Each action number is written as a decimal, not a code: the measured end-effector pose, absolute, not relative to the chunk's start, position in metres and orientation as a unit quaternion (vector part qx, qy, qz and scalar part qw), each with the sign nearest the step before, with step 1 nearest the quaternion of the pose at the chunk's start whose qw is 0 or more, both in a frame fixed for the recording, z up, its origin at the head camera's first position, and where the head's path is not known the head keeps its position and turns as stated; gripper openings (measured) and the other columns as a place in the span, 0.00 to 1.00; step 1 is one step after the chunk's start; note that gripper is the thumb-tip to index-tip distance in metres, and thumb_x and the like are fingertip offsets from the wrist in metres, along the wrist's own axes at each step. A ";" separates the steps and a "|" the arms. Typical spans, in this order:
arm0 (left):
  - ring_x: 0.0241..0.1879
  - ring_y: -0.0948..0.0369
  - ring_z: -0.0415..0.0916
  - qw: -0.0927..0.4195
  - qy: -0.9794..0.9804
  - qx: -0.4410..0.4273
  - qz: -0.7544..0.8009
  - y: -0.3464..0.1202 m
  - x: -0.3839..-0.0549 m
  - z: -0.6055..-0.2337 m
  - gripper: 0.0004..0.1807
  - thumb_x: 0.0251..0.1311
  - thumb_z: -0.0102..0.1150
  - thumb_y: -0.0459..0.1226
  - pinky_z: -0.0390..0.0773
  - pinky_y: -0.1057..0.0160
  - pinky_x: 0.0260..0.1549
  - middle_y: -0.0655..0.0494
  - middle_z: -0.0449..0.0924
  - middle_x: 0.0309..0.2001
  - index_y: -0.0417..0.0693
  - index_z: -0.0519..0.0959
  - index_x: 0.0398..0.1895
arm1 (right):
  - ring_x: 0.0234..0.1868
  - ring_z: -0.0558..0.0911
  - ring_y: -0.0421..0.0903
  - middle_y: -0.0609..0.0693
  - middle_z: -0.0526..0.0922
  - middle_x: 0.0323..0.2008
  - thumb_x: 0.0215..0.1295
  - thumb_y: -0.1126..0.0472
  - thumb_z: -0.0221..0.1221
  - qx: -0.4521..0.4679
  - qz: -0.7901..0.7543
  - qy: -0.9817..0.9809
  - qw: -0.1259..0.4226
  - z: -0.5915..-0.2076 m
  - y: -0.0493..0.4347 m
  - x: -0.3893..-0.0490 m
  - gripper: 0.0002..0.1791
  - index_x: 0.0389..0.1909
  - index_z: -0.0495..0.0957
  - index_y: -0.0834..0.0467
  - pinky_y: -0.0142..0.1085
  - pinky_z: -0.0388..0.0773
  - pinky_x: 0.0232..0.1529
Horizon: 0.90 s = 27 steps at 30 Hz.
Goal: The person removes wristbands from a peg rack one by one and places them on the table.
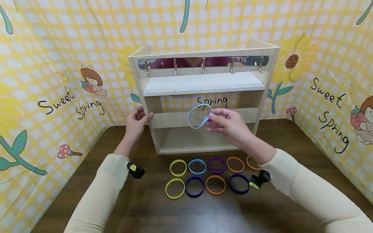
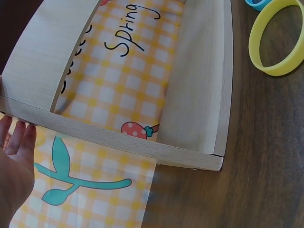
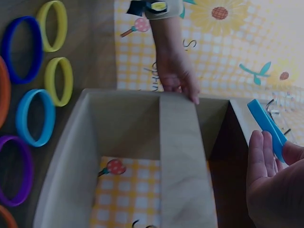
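Note:
In the head view, my right hand (image 1: 230,124) pinches a light blue silicone wristband (image 1: 190,114) between thumb and fingers, in front of the wooden shelf (image 1: 204,147). The band (image 3: 267,124) also shows at my fingertips in the right wrist view. My left hand (image 1: 135,121) grips the shelf's left side, thumb at the front edge and fingers on the outer face. Fingers (image 2: 26,140) press that side panel in the left wrist view. Across the shelf's top runs a metal strip (image 1: 189,62) with several hooks (image 1: 203,66); no band hangs on them.
On the brown table (image 1: 140,207), several wristbands lie in two rows before the shelf: yellow (image 1: 175,197), dark blue (image 1: 194,195), orange (image 1: 215,193), purple (image 1: 216,173) and light blue (image 1: 197,173). My right wrist partly covers an orange one. Yellow checked cloth (image 1: 96,129) surrounds the table.

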<state>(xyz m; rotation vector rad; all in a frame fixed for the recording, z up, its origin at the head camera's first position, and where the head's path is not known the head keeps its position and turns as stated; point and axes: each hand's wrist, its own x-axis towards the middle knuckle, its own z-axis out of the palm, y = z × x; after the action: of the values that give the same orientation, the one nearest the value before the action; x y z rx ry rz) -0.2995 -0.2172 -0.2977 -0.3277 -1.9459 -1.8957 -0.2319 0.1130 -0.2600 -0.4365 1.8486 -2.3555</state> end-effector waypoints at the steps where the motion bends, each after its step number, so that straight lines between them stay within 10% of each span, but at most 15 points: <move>1: 0.44 0.62 0.76 0.202 -0.694 -0.119 -0.680 -0.217 -0.300 -0.298 0.25 0.59 0.64 0.28 0.77 0.71 0.39 0.29 0.71 0.55 0.25 0.70 0.58 | 0.41 0.85 0.48 0.56 0.81 0.41 0.71 0.67 0.54 -0.142 -0.775 0.613 0.061 -0.263 0.118 -0.230 0.13 0.52 0.70 0.69 0.43 0.80 0.47; 27: 0.44 0.63 0.78 0.208 -0.682 -0.126 -0.690 -0.218 -0.301 -0.300 0.21 0.58 0.64 0.26 0.78 0.70 0.38 0.47 0.79 0.46 0.27 0.73 0.54 | 0.39 0.85 0.47 0.52 0.83 0.38 0.71 0.65 0.56 -0.094 -0.756 0.637 0.114 -0.341 0.229 -0.200 0.06 0.45 0.76 0.61 0.41 0.81 0.44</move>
<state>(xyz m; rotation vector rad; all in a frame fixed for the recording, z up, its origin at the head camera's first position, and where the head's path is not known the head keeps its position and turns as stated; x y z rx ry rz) -0.3009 -0.2185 -0.2997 -0.3510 -1.8983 -1.9190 -0.2002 0.2287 -0.3407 -0.2757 1.8677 -2.2175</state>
